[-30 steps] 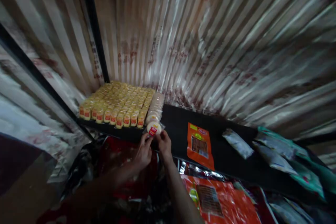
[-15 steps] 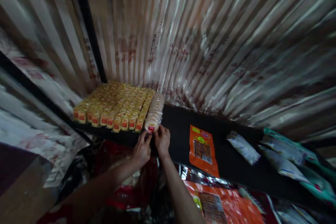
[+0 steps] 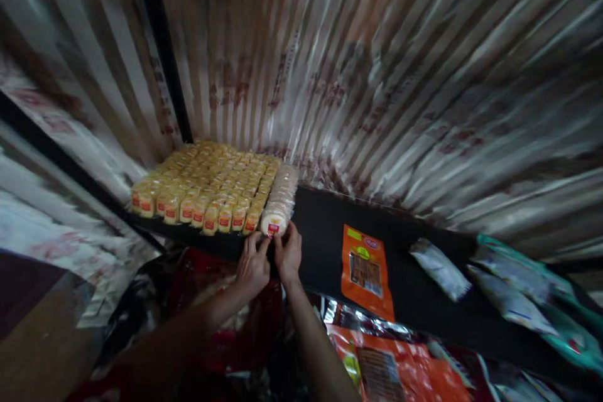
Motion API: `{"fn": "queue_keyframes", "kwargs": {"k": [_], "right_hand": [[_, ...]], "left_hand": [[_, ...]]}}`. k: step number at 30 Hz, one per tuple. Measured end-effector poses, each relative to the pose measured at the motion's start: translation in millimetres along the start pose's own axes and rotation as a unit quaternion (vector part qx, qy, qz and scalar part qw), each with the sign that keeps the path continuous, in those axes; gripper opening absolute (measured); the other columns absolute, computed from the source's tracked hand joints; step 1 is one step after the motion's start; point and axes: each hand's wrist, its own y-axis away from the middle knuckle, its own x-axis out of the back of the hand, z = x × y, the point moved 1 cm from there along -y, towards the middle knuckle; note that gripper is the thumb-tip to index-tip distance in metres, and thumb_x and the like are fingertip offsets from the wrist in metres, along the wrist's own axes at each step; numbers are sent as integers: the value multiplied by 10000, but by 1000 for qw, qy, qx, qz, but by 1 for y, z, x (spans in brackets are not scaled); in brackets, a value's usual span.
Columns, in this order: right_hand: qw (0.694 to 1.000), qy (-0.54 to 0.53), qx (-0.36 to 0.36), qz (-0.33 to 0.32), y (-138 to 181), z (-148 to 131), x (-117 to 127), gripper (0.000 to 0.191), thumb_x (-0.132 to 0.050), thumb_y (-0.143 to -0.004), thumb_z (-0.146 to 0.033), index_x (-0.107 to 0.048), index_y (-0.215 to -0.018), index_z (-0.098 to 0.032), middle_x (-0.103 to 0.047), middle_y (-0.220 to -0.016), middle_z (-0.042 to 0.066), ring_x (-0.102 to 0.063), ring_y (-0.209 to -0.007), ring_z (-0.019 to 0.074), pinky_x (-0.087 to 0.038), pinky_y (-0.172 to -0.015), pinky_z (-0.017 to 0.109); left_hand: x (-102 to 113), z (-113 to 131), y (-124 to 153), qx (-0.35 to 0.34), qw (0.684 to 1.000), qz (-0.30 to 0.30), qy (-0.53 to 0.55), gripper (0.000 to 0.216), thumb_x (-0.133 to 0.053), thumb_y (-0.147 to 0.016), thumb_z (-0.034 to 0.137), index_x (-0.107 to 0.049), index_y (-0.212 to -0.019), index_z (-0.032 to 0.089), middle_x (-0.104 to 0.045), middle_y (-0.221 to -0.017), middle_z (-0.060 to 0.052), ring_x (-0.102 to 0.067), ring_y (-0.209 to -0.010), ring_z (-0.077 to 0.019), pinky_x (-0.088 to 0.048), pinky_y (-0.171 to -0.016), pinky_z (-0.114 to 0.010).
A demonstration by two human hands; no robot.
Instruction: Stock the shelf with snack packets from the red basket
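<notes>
A row of white, round, clear-wrapped cakes (image 3: 282, 191) runs back across the black shelf. The front one, a white wrapped cake (image 3: 274, 224), stands on edge with a red and yellow label facing me. My left hand (image 3: 254, 267) has its curled fingertips at the lower left of this cake. At its lower right, my right hand (image 3: 288, 254) pinches in with bent fingers. Between them the two hands hold the cake's bottom edge. Against the row's left side stand many yellow wrapped cakes (image 3: 211, 182) with red labels, in tight lines.
Right of my hands, an orange snack packet (image 3: 366, 273) lies on the black shelf (image 3: 320, 220). Farther right are a small white packet (image 3: 440, 269) and green-and-white bags (image 3: 518, 286). Below sit more orange packets (image 3: 400, 364) and a red bag (image 3: 226, 326). A plastic-covered corrugated wall (image 3: 301, 75) stands behind.
The front white cake now shows its label more squarely toward me, and both hands have slid slightly lower on it. The rest of the shelf looks the same.
</notes>
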Motion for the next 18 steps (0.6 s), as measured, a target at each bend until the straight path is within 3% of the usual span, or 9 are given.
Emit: {"fn": "queue_keyframes", "kwargs": {"k": [4, 13, 18], "right_hand": [[999, 31, 17, -2, 1, 2, -3, 566, -453, -836, -437, -477, -1314, -135, -567, -1128, 160, -539, -991, 261, -431, -893, 392], [994, 82, 76, 8, 5, 5, -13, 561, -385, -877, -426, -441, -1344, -121, -537, -1124, 176, -487, -1057, 277, -405, -932, 426], [992, 89, 75, 38, 17, -6, -6, 615, -408, -866, -462, -415, -1345, -77, -466, -1247, 219, -437, -1172, 301, -370, -989, 448]], "left_hand": [[12, -4, 3, 52, 997, 53, -39, 526, -473, -709, 66, -523, -1231, 117, -380, -1268, -162, -388, -1201, -320, -386, -1030, -523], [14, -11, -7, 59, 998, 23, -12, 554, -488, -701, 74, -513, -1252, 131, -408, -1289, -156, -400, -1196, -321, -387, -1023, -536], [38, -10, 8, 36, 999, 23, 18, 428, -436, -728, 51, -600, -1109, 156, -483, -1215, -117, -453, -1151, -255, -399, -1024, -457]]}}
